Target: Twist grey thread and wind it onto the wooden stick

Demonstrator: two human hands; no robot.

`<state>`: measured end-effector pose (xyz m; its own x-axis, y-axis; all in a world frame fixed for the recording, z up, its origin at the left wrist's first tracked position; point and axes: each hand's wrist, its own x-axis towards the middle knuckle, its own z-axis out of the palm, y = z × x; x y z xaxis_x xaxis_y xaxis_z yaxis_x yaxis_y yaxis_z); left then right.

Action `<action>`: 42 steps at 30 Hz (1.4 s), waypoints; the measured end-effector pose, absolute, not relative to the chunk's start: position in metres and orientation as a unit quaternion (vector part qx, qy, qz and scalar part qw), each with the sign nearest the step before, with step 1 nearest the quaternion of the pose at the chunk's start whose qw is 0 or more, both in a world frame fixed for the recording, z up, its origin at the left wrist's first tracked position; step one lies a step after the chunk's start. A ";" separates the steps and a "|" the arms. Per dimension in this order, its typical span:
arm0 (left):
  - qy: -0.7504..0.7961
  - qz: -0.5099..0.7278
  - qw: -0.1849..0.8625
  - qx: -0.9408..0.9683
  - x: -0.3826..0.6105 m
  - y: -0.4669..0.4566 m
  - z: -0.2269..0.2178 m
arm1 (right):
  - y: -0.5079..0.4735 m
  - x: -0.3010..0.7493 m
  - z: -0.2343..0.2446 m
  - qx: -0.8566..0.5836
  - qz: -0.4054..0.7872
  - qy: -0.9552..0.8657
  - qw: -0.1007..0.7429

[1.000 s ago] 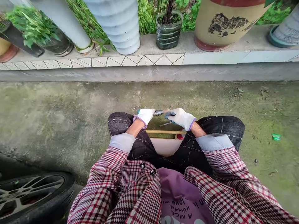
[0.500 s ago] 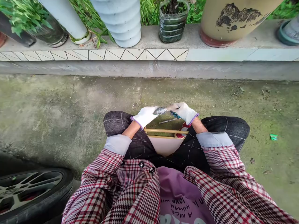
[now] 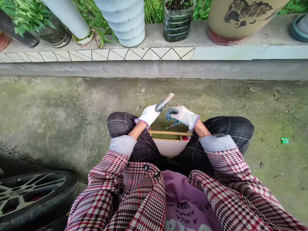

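Note:
My left hand (image 3: 149, 115), in a white glove with a purple cuff, is closed round a short wooden handle wrapped in silvery wire-like winding (image 3: 161, 105). The handle's bare end tilts up and to the right, away from me. To its right, apart from the handle, my right hand (image 3: 182, 115) has its fingers curled; its glove is white with blue-coated fingertips. A thin metal rod (image 3: 171, 126) sticks out under the curled fingers; whether they grip it or anything else is hidden. Two light wooden sticks (image 3: 170, 133) lie across a pale container (image 3: 168, 148) between my knees.
A red-and-white round item (image 3: 184, 138) sits by my right knee. Potted plants, including a ribbed white pot (image 3: 125, 25) and a large tan pot (image 3: 237, 22), line a tiled ledge (image 3: 168, 54). A car wheel (image 3: 36, 195) stands at lower left; a green wrapper (image 3: 285, 140) lies on the concrete.
My right hand has let go of the wooden handle's bare end. The handle, still in my left hand, has swung from nearly level to pointing up and right. The view has shifted slightly.

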<state>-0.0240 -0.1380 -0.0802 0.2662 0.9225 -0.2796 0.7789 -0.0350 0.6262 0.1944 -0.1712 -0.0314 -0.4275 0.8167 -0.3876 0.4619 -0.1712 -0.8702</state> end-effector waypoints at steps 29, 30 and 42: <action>0.483 -0.043 0.316 0.815 -0.017 -0.146 -0.046 | -0.160 0.221 -0.042 -0.599 0.579 -0.491 0.255; 0.492 -0.008 0.337 0.803 -0.017 -0.145 -0.046 | -0.161 0.219 -0.040 -0.595 0.589 -0.473 0.274; 0.511 0.145 0.493 0.689 -0.016 -0.145 -0.068 | -0.163 0.206 -0.034 -0.615 0.580 -0.427 0.321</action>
